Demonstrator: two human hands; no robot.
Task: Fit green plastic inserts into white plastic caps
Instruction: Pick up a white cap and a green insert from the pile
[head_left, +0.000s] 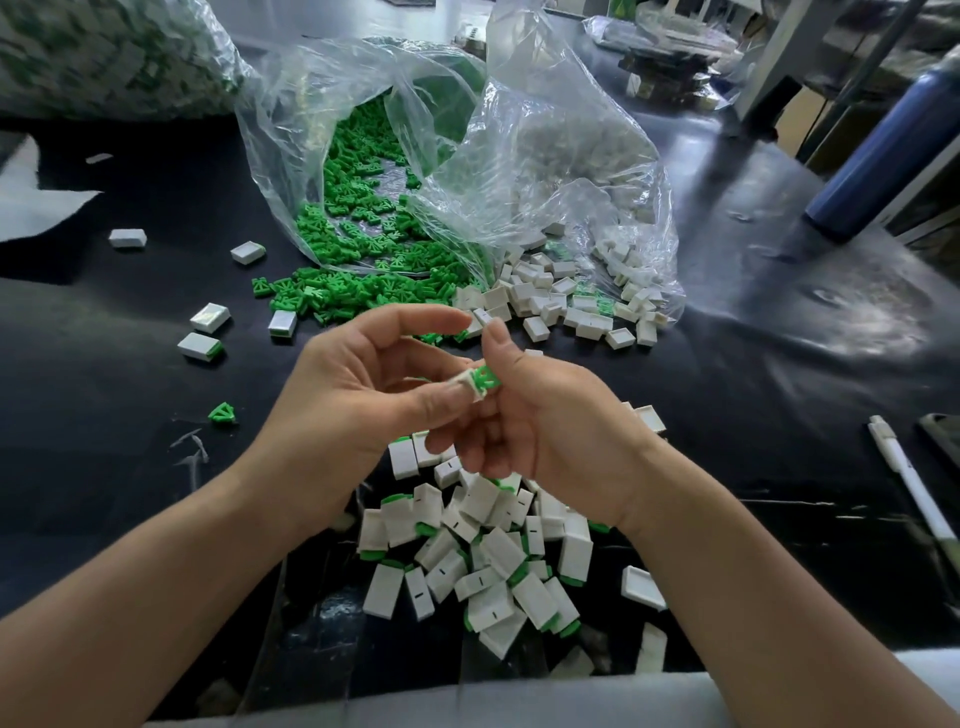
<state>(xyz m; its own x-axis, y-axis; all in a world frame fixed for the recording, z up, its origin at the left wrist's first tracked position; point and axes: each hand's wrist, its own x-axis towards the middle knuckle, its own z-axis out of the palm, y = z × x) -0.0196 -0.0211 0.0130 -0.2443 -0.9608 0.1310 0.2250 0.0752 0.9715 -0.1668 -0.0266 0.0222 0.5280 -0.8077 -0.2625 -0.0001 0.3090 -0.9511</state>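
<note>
Over a black worktable (727, 364), we saw a small white cap (469, 389) meeting a bright green insert (487, 378), ribbed and roughly triangular, at its open mouth. The left hand (363, 384) pinched the cap between thumb and curled fingers, forefinger stretched out above. The right hand (545, 415) pinched the insert, thumb upright, lower fingers loosely curled. Beneath lay a pile of fitted caps (483, 551); beyond, one clear bag (353, 171) spilled green inserts, a second bag (571, 171) white caps.
</note>
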